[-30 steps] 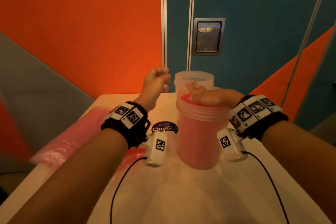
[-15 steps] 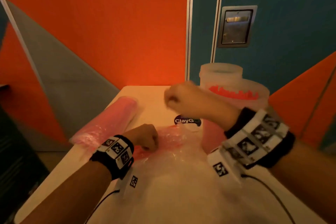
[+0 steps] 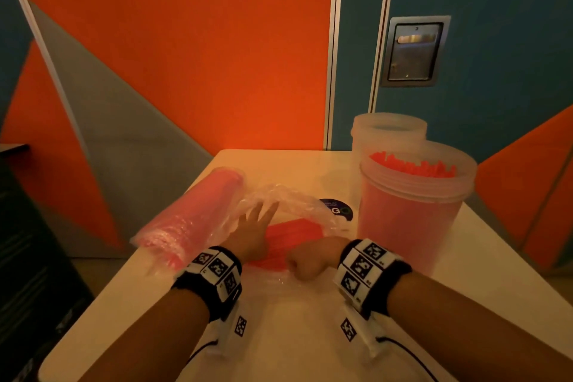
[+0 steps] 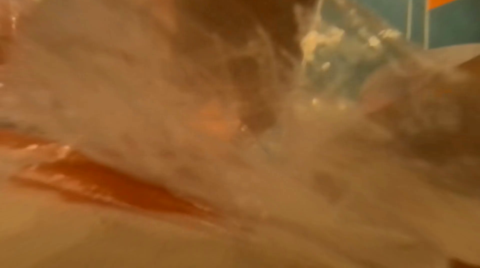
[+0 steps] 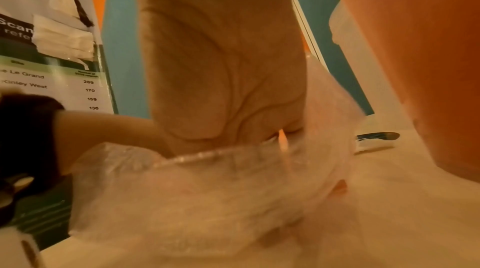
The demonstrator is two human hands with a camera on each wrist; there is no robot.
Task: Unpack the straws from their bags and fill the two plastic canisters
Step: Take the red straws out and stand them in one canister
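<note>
An open clear bag lies on the table's middle with loose red straws inside. My left hand reaches into the bag's mouth over the straws, fingers straight and spread. My right hand is a fist at the bag's near end, curled onto the crinkled film; a straw tip pokes out under the palm. At the right stands a clear canister packed with red straws, with a second, empty-looking canister behind it. The left wrist view is blurred film and red straws.
A sealed bag of pink straws lies along the table's left side, reaching its edge. A dark round sticker sits between the open bag and the canister. The white table ends at the orange and teal wall behind.
My right hand dropped from beside the canister to the bag's near end and closed into a fist. My left hand uncurled and reached forward into the bag's mouth.
</note>
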